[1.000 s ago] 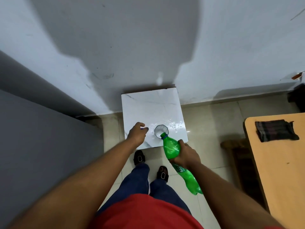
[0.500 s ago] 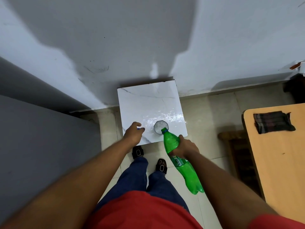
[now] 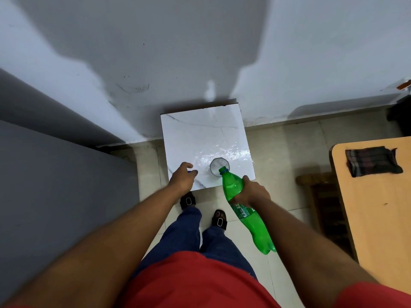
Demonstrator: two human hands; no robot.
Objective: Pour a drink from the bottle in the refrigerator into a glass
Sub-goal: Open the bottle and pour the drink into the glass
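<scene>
Over glass (image 3: 219,166) – bottle (image 3: 242,207) tilted, right hand (image 3: 250,193) gripping its middle.

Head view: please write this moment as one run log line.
right hand tilts green bottle | mouth over glass | left hand on white table

A translucent green plastic bottle (image 3: 235,187), glossy with a printed label, tips over a clear glass (image 3: 219,166) on a small table (image 3: 200,134) topped in polished white marble-look slab — shiny and wet-looking at centre frame. At right, a matt, smooth wood-laminate desk (image 3: 378,214) carries a dark woven cloth (image 3: 372,161). Below lie glossy pale floor tiles (image 3: 278,147) — and above, a matt painted wall (image 3: 155,52), faintly scuffed
</scene>
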